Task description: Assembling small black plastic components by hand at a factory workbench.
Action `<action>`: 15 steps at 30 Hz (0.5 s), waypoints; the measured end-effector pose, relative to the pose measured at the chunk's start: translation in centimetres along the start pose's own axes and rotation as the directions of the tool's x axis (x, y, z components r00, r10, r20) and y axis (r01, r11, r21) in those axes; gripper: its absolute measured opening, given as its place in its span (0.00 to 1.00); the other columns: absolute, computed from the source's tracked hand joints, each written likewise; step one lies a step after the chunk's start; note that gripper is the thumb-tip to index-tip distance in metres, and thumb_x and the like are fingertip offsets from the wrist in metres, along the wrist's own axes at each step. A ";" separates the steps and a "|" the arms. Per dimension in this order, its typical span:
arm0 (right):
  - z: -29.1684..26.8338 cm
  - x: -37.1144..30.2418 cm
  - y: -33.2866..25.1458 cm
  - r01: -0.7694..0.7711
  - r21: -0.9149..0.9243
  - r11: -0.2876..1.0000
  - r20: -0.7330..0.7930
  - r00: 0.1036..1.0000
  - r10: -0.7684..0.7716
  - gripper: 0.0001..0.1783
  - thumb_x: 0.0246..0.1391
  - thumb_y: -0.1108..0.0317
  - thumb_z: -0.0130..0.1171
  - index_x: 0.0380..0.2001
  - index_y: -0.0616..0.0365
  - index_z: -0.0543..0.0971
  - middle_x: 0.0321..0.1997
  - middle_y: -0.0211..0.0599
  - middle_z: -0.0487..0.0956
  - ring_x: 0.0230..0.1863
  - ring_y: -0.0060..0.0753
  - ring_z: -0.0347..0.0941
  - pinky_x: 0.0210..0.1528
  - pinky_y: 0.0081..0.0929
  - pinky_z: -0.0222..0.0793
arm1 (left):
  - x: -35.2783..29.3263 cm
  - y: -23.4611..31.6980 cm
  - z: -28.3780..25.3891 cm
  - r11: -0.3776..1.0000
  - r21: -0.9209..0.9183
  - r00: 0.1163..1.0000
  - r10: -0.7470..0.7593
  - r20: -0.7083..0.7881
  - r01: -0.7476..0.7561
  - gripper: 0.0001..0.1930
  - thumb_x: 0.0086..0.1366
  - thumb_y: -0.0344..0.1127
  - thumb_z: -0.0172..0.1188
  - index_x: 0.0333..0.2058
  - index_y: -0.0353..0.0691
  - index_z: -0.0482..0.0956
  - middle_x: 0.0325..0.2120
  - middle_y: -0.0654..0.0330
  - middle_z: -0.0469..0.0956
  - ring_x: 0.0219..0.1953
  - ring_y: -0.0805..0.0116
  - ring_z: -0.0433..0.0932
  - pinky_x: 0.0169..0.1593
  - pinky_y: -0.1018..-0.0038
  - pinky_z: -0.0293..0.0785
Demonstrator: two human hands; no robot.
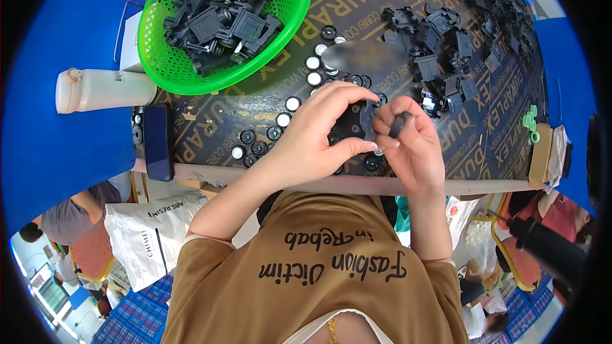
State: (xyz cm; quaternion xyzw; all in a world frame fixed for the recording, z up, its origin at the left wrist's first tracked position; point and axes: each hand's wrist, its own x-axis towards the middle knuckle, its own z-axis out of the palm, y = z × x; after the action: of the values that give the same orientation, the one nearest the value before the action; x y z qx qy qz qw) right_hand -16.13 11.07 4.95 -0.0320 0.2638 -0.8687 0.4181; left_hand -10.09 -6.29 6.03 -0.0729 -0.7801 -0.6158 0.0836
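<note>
My left hand (pixel 312 129) is closed around a black plastic bracket-like part (pixel 354 121), fingers over its far side and thumb along its near edge. Close beside it, my right hand (pixel 414 150) pinches a small black wheel (pixel 400 125) between thumb and fingers, near the part's right side. I cannot tell whether wheel and part touch. Around and under my left hand lie several loose small wheels (pixel 258 147), some with white faces and some all black. More wheels (pixel 313 62) run away from me beyond that hand.
At the far left, a green mesh basket (pixel 220 87) holds piled black parts (pixel 223 25). Many similar parts (pixel 440 44) spread over the right side. A white bottle (pixel 105 91) and a phone (pixel 158 142) lie left; green rings (pixel 530 121) and a cardboard box (pixel 540 159) are right.
</note>
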 end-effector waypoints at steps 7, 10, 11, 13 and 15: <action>0.2 -0.8 0.7 0.100 -0.411 0.906 -0.088 0.985 -0.149 0.10 0.55 0.68 0.55 0.38 0.61 0.70 0.31 0.29 0.70 0.28 0.17 0.65 0.32 0.16 0.64 | 0.0 0.5 0.6 0.955 0.228 0.981 0.180 0.072 -0.192 0.27 0.42 0.33 0.67 0.43 0.35 0.68 0.37 0.52 0.71 0.39 0.51 0.70 0.43 0.63 0.66; 0.6 -1.4 0.8 0.071 -0.627 0.776 -0.097 0.981 -0.168 0.11 0.57 0.64 0.51 0.38 0.60 0.69 0.29 0.27 0.69 0.27 0.17 0.64 0.30 0.15 0.62 | -0.1 0.8 0.6 0.925 0.305 0.974 0.207 0.089 -0.224 0.27 0.42 0.33 0.66 0.42 0.34 0.68 0.36 0.52 0.71 0.37 0.52 0.70 0.43 0.64 0.67; 0.7 -1.6 0.9 0.032 -0.727 0.686 -0.094 0.985 -0.145 0.12 0.59 0.61 0.49 0.37 0.60 0.69 0.27 0.26 0.68 0.26 0.16 0.63 0.30 0.15 0.61 | -0.2 0.7 0.6 0.895 0.343 0.959 0.264 0.104 -0.284 0.27 0.41 0.32 0.65 0.43 0.34 0.68 0.36 0.53 0.72 0.35 0.53 0.70 0.40 0.65 0.67; 1.2 -1.9 -0.1 0.049 -0.827 0.561 -0.010 0.995 -0.102 0.15 0.61 0.58 0.45 0.36 0.60 0.68 0.26 0.27 0.67 0.25 0.17 0.61 0.28 0.15 0.59 | -0.3 0.6 0.6 0.861 0.380 0.941 0.317 0.121 -0.339 0.28 0.41 0.32 0.65 0.43 0.34 0.68 0.36 0.53 0.73 0.34 0.53 0.71 0.37 0.65 0.67; 1.3 -1.8 -0.6 -0.001 -0.906 0.423 -0.006 1.000 -0.009 0.14 0.61 0.59 0.44 0.36 0.61 0.68 0.25 0.31 0.67 0.25 0.19 0.62 0.28 0.18 0.58 | -0.3 0.7 0.4 0.842 0.380 0.923 0.337 0.186 -0.383 0.27 0.40 0.33 0.64 0.42 0.33 0.68 0.36 0.53 0.73 0.32 0.53 0.71 0.36 0.64 0.67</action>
State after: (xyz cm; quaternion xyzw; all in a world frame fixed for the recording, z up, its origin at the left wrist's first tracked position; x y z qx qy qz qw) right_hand -15.02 12.20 6.62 -0.2479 0.6909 -0.5923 0.3322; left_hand -9.68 -5.69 6.57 -0.2332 -0.8672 -0.4068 0.1675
